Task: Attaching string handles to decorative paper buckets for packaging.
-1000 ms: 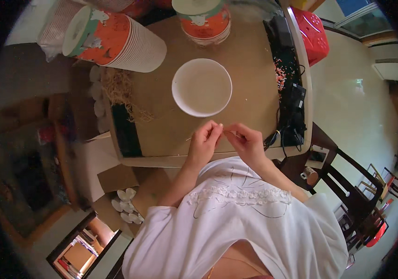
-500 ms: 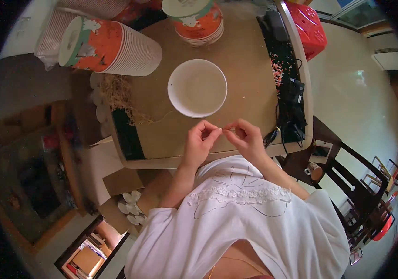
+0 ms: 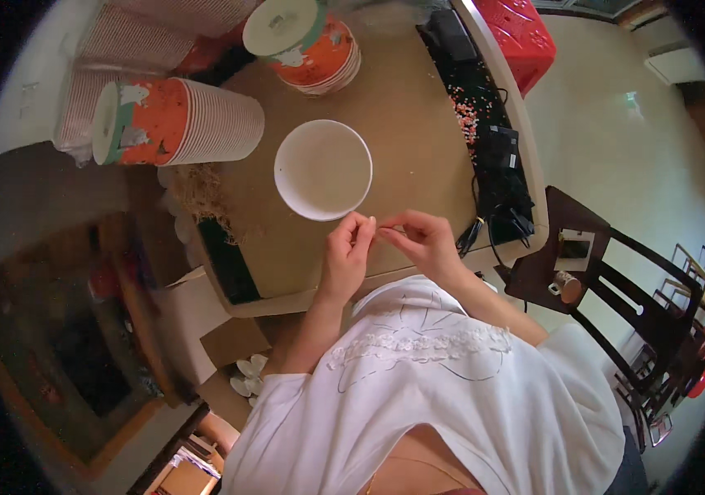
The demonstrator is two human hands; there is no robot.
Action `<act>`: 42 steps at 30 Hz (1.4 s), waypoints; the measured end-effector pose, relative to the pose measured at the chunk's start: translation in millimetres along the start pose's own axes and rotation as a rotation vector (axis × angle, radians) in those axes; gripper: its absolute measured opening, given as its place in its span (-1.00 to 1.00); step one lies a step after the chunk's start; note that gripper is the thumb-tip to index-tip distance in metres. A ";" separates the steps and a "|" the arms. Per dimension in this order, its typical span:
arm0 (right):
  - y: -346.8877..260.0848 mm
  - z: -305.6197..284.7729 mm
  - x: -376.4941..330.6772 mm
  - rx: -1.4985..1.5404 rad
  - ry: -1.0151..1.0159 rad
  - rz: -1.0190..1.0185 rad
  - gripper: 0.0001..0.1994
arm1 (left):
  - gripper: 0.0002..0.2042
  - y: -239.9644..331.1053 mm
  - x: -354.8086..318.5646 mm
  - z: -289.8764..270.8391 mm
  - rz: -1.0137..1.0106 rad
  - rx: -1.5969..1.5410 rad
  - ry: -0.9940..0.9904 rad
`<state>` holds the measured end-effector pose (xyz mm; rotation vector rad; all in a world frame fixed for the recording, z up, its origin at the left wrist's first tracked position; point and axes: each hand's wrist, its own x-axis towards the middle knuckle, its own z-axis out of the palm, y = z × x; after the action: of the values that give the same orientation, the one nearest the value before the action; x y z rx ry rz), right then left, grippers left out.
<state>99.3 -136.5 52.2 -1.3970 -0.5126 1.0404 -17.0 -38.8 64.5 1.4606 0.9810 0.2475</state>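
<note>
My left hand [image 3: 346, 257] is closed in a pinch, thumb against forefinger, just in front of a white round bowl [image 3: 303, 198]. Facing it, my right hand [image 3: 428, 246] pinches too, its fingertips almost meeting those of the left. Whatever sits between the fingertips is too small to make out. The bowl stands upright on the brown tabletop [image 3: 402, 124], with only a tiny dark speck visible on its inner wall. To the left lies a loose bundle of thin brown strands [image 3: 200, 194].
Stacked paper tubs with orange and green print [image 3: 216, 124] lie on their side at left; another stack [image 3: 319, 62] stands behind the bowl. Small red and white beads [image 3: 464, 115], a black adapter [image 3: 501, 148] and cables line the right edge. A red stool [image 3: 517, 41] is beyond.
The whole view has shifted and turned a little. My pinched hands are now nearer the bowl's front rim, fingertips still close together.
</note>
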 end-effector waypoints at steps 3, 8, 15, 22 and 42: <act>3.2 -3.3 0.9 0.001 0.031 0.020 -0.94 | -0.83 2.9 2.1 4.5 0.005 0.005 -0.025; 3.1 -7.0 2.0 0.002 0.065 0.013 -0.93 | -0.91 5.0 3.5 6.2 -0.010 -0.042 -0.072; 7.0 -7.3 4.5 0.012 0.063 0.035 -0.95 | -0.96 -2.4 7.6 2.8 0.030 -0.008 -0.062; 45.2 -12.1 30.5 -0.116 0.194 -0.076 -0.90 | -0.74 -8.2 69.8 -2.8 0.434 0.646 0.188; 46.1 7.4 78.4 -0.031 0.027 -0.266 -0.89 | -0.74 -5.0 79.8 -34.9 0.030 -0.089 -0.048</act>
<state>118.7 -74.3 -11.7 -1.3259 -0.6772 0.8010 5.9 39.7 34.3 1.3944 0.8992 0.2739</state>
